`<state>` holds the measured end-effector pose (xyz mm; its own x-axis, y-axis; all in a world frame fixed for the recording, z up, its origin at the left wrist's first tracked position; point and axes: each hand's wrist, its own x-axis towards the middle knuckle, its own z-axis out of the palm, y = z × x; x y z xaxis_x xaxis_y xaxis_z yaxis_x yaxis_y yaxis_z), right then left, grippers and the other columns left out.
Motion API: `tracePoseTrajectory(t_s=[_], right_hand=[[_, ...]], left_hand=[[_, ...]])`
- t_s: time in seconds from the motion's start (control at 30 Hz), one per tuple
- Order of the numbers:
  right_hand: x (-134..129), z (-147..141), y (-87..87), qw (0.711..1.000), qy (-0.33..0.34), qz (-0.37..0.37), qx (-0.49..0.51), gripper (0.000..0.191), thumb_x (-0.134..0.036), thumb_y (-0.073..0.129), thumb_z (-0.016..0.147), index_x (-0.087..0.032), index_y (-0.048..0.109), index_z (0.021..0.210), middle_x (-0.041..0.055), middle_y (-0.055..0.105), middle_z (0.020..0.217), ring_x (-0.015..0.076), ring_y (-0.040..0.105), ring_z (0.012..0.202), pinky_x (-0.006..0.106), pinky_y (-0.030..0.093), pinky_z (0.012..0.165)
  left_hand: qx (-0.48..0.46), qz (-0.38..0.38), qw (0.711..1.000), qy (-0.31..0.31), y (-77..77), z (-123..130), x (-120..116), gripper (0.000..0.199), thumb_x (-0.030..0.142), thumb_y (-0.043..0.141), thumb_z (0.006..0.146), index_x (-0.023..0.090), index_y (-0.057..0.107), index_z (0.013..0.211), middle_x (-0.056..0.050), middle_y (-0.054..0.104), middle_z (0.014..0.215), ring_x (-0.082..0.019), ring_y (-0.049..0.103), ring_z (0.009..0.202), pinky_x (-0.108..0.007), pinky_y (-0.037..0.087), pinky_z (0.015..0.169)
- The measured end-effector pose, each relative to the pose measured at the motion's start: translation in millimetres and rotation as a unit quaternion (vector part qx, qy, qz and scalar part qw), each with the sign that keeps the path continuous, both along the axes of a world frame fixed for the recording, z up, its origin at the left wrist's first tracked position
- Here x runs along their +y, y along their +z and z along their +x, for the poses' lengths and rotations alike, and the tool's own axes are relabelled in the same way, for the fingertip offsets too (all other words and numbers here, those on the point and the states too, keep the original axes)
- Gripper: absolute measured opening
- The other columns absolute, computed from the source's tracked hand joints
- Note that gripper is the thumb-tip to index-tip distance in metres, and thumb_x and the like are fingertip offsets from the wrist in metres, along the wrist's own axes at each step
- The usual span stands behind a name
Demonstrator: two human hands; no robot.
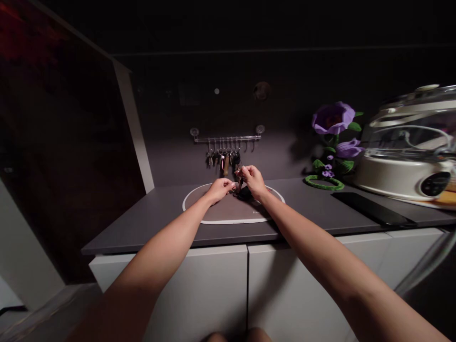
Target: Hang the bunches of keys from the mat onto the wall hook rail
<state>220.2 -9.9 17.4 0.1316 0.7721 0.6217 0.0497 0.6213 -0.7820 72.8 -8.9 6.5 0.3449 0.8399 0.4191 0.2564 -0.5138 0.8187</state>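
Both my hands meet over an oval grey mat (228, 213) with a white rim. My right hand (252, 180) is closed in a pinch on a small bunch of keys (240, 183) that hangs from its fingers. Close beside it, lower and to the left, my left hand (220, 190) is pinched at the bunch's edge; what lies between its fingertips is too small to tell. A black item (245, 193) shows on the mat below my right hand. Behind them, a clear hook rail (228, 139) on the wall holds several keys (225, 160).
Purple felt flowers (334, 118) with a green ring base stand to the right on the dark counter (142, 218). A black flat object (372, 208) lies in front of them. At the far right is a cream appliance (392, 173) with a clear top.
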Motion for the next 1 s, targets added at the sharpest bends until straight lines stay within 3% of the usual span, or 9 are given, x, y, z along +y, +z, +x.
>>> tracePoseTrajectory(t_s=[0.27, 0.47, 0.7, 1.0], right_hand=[[-6.1, -2.7, 4.2, 0.989, 0.088, -0.038, 0.109, 0.037, -0.053, 0.058, 0.068, -0.02, 0.044, 0.079, -0.003, 0.056, 0.069, 0.0102, 0.058, 0.06, 0.024, 0.048, 0.058], [-2.8, -0.6, 10.8, 0.979, 0.079, -0.03, 0.184, 0.035, -0.048, 0.061, 0.07, -0.02, 0.043, 0.076, -0.0065, 0.05, 0.06, 0.0074, 0.055, 0.051, 0.025, 0.051, 0.055], [8.2, 12.6, 36.3, 0.98, 0.042, -0.028, 0.192, 0.031, -0.042, 0.063, 0.071, -0.018, 0.045, 0.072, -0.0069, 0.048, 0.054, 0.0055, 0.052, 0.045, 0.022, 0.052, 0.049], [42.8, 13.9, 74.9, 0.979, 0.028, -0.036, 0.2, 0.028, -0.036, 0.061, 0.075, -0.016, 0.044, 0.067, -0.0069, 0.046, 0.048, 0.004, 0.047, 0.041, 0.018, 0.048, 0.044]], left_hand=[[0.102, 0.144, 0.979, 0.099, 0.0, 2.3, -0.3, 0.022, 0.025, 0.039, 0.083, 0.016, 0.059, 0.079, -0.004, 0.066, 0.077, -0.013, 0.057, 0.068, -0.024, 0.042, 0.066], [0.137, 0.195, 0.965, 0.11, -5.1, 3.8, 4.3, 0.022, 0.024, 0.037, 0.084, 0.018, 0.057, 0.08, -0.003, 0.064, 0.076, -0.014, 0.056, 0.072, -0.025, 0.041, 0.07], [0.151, 0.201, 0.961, 0.111, -6.6, 6.0, 5.2, 0.021, 0.022, 0.036, 0.084, 0.017, 0.056, 0.078, -0.003, 0.061, 0.072, -0.014, 0.054, 0.069, -0.025, 0.038, 0.067], [0.142, 0.201, 0.962, 0.115, -8.4, 7.2, 8.7, 0.022, 0.022, 0.036, 0.084, 0.017, 0.057, 0.077, -0.002, 0.059, 0.069, -0.013, 0.052, 0.068, -0.024, 0.037, 0.065]])
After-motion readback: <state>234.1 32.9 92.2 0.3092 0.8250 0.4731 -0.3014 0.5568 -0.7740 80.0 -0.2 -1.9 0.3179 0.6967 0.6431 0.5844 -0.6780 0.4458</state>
